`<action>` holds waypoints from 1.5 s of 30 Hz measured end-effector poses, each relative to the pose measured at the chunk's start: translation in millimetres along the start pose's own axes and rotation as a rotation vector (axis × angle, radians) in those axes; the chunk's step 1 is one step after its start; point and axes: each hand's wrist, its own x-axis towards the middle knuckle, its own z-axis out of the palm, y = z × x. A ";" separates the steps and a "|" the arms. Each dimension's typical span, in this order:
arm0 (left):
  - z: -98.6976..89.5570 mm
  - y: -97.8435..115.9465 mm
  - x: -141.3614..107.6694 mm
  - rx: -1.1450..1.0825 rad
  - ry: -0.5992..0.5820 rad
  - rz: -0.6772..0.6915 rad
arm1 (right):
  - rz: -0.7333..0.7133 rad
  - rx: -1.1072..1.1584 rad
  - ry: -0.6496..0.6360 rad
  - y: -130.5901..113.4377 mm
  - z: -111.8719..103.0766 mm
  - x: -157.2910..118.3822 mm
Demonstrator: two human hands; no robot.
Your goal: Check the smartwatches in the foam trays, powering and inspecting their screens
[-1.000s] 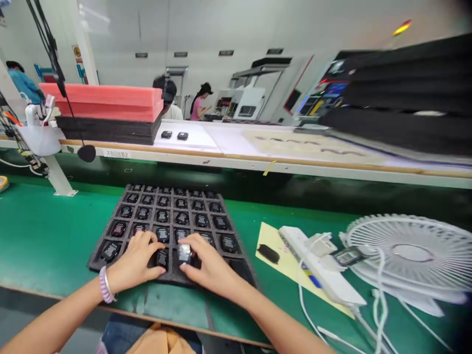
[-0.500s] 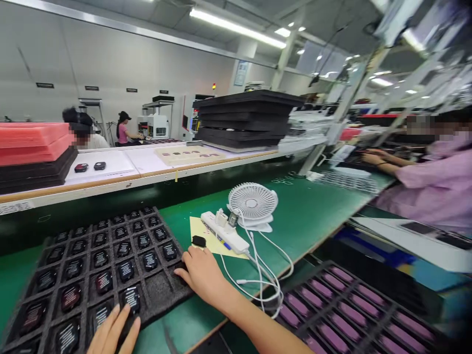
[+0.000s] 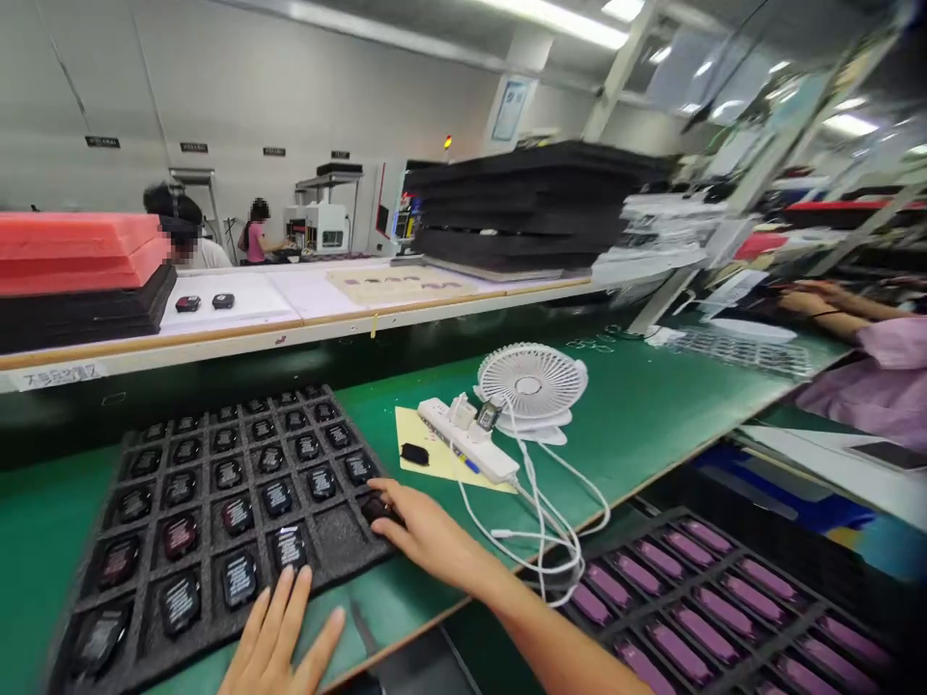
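A dark grey foam tray [image 3: 210, 560] lies on the green bench, its square compartments holding several glossy black rounded devices [image 3: 240, 577] with white print; a few look dark red. My right hand [image 3: 420, 531] reaches to the tray's right end, thumb and fingers closed around a black rounded device [image 3: 375, 507] in a corner compartment. Beside that device is a vacant compartment [image 3: 337, 537]. At the tray's front edge is my left hand [image 3: 279, 632], fingers spread, holding nothing. Its fingertips are close to a printed black device [image 3: 290, 547]; whether they touch it I cannot tell.
Right of the tray are a yellow sheet [image 3: 409, 425] with a black piece [image 3: 415, 454], a white power strip [image 3: 470, 439], loose white cables and a fan [image 3: 532, 386]. A tray of purple pieces [image 3: 681, 652] sits lower right. Foam stacks [image 3: 521, 208] stand on the shelf; people work beyond.
The view has swung, so the bench scene sits further right. My left hand has drawn back from the front compartments to the tray's edge. My right fingers have closed on the corner device.
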 end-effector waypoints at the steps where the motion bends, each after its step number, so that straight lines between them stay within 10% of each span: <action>1: -5.0 2.2 2.4 -0.017 -0.053 -0.010 | -0.022 0.089 -0.022 1.5 -1.7 4.9; 7: -19.3 4.4 11.2 0.026 -0.157 0.025 | 0.125 1.092 -0.153 -14.3 0.8 79.9; 14: -23.5 6.4 12.6 0.037 -0.108 -0.009 | -0.035 1.335 -0.366 -71.2 7.1 153.7; 40: -34.9 5.7 14.3 -0.141 -0.217 -0.067 | -0.240 1.447 -0.718 -90.3 44.3 144.1; 45: -44.1 -5.5 17.1 -0.888 0.211 -0.674 | -0.314 1.288 -0.780 -94.2 41.1 126.7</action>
